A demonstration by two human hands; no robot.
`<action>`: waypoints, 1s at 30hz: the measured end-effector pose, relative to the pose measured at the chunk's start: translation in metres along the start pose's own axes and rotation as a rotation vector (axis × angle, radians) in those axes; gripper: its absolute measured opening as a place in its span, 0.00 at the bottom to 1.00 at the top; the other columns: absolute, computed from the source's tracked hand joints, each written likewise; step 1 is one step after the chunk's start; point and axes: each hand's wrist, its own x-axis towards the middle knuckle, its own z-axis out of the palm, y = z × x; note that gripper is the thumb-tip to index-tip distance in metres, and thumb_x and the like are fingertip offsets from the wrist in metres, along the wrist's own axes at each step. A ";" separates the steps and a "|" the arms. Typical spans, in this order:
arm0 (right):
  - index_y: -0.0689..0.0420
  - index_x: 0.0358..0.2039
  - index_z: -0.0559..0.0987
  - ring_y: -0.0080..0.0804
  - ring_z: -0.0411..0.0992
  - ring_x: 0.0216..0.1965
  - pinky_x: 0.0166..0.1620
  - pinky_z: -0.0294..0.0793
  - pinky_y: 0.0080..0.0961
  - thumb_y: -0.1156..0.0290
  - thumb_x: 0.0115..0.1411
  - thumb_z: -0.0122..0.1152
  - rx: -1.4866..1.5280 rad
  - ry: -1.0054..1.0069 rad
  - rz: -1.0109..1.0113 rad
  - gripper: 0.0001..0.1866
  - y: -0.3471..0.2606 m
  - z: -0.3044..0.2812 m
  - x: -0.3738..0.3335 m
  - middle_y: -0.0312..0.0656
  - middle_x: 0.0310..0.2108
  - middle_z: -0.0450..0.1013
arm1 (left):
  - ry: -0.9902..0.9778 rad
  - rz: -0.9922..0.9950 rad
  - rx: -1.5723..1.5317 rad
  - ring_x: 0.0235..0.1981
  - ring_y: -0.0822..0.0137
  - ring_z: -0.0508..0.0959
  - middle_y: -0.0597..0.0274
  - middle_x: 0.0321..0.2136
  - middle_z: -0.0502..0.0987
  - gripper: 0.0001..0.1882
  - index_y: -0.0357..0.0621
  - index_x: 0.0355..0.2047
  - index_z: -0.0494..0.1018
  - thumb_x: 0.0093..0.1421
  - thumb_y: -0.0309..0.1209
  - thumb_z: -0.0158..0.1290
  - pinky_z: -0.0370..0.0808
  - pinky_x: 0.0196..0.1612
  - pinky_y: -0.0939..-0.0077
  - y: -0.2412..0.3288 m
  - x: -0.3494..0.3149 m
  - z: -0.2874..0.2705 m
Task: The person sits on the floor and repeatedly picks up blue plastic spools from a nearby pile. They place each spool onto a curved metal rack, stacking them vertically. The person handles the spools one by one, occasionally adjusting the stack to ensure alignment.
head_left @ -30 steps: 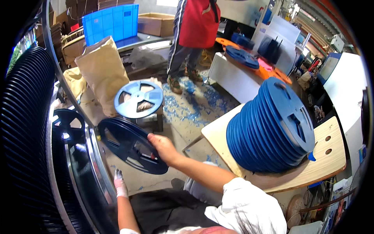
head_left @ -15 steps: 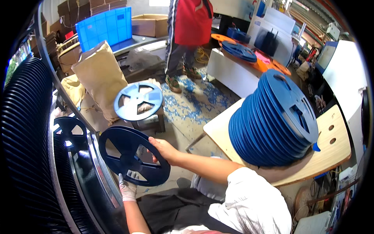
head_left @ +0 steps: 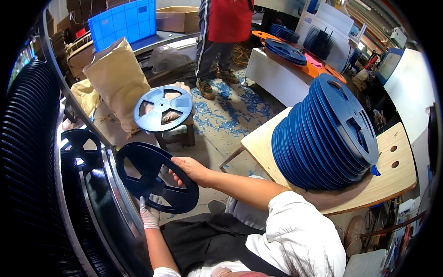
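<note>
A dark blue plastic reel [head_left: 150, 179] with wide cut-outs is held up in front of me, tilted, by both hands. My bare right hand [head_left: 191, 171] grips its right rim, fingers curled in at a cut-out. Low on the rim, my left hand [head_left: 150, 215] in a thin white glove is closed at the edge; some of its fingers show on the front face. Just beyond, a lighter blue reel [head_left: 161, 105] lies flat on a small stool [head_left: 178, 138]. To my right, a tall leaning stack of blue reels [head_left: 309, 138] stands on a wooden chair seat [head_left: 258, 141].
At left, a metal rack [head_left: 69, 196] carries long rows of dark reels [head_left: 27, 138]. A brown paper sack [head_left: 117, 81] stands near a blue crate [head_left: 123, 25]. Ahead stands a person in a red apron [head_left: 229, 21]; blue scraps [head_left: 230, 111] litter the floor. More reels [head_left: 284, 51] lie beyond.
The view has shifted a little, so most things sit slightly higher. The held reel has turned slightly, showing more of its rim's thickness. Both hands keep their hold.
</note>
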 end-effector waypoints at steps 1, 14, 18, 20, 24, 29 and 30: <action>0.57 0.33 0.71 0.20 0.69 0.17 0.22 0.70 0.14 0.48 0.64 0.46 -0.003 0.017 0.000 0.22 0.001 0.002 0.001 0.35 0.20 0.69 | 0.056 0.013 0.062 0.51 0.55 0.69 0.56 0.47 0.72 0.30 0.41 0.49 0.68 0.53 0.49 0.57 0.62 0.57 0.51 -0.002 0.002 0.000; 0.58 0.30 0.72 0.20 0.67 0.16 0.20 0.69 0.16 0.50 0.63 0.50 -0.058 0.154 -0.023 0.21 0.013 -0.006 0.002 0.34 0.18 0.67 | -0.097 0.141 0.412 0.50 0.56 0.71 0.53 0.52 0.67 0.48 0.55 0.65 0.44 0.50 0.27 0.63 0.71 0.49 0.57 -0.029 -0.013 0.028; 0.58 0.30 0.72 0.22 0.67 0.13 0.19 0.69 0.16 0.49 0.64 0.48 -0.051 0.163 -0.039 0.22 0.007 -0.003 0.008 0.35 0.17 0.68 | 0.005 0.322 0.838 0.49 0.62 0.67 0.54 0.56 0.61 0.61 0.58 0.67 0.29 0.45 0.22 0.64 0.66 0.51 0.68 -0.035 0.021 -0.001; 0.58 0.30 0.71 0.21 0.68 0.14 0.19 0.69 0.16 0.48 0.64 0.47 -0.025 0.192 -0.025 0.23 0.006 0.001 0.008 0.35 0.17 0.69 | 0.008 0.420 0.925 0.54 0.57 0.65 0.46 0.58 0.58 0.65 0.56 0.67 0.30 0.40 0.28 0.67 0.64 0.56 0.67 -0.033 0.022 -0.008; 0.58 0.30 0.71 0.21 0.68 0.14 0.19 0.69 0.16 0.48 0.64 0.47 0.004 0.245 -0.026 0.23 0.011 -0.006 0.003 0.35 0.17 0.69 | 0.147 0.491 1.272 0.57 0.48 0.64 0.36 0.58 0.57 0.68 0.55 0.67 0.29 0.35 0.32 0.69 0.62 0.59 0.64 -0.037 -0.007 0.020; 0.58 0.30 0.71 0.21 0.68 0.14 0.20 0.70 0.17 0.47 0.63 0.47 -0.003 0.209 -0.031 0.24 0.009 0.003 0.007 0.35 0.17 0.69 | 0.222 0.476 1.362 0.58 0.46 0.63 0.35 0.58 0.57 0.66 0.55 0.67 0.31 0.36 0.32 0.68 0.62 0.60 0.65 -0.025 -0.001 0.017; 0.58 0.30 0.71 0.22 0.68 0.14 0.20 0.70 0.17 0.47 0.63 0.47 0.002 0.208 -0.034 0.24 0.009 0.002 0.006 0.35 0.17 0.69 | 0.231 0.469 1.361 0.58 0.45 0.63 0.36 0.58 0.57 0.65 0.54 0.67 0.32 0.37 0.31 0.68 0.62 0.60 0.65 -0.026 -0.001 0.014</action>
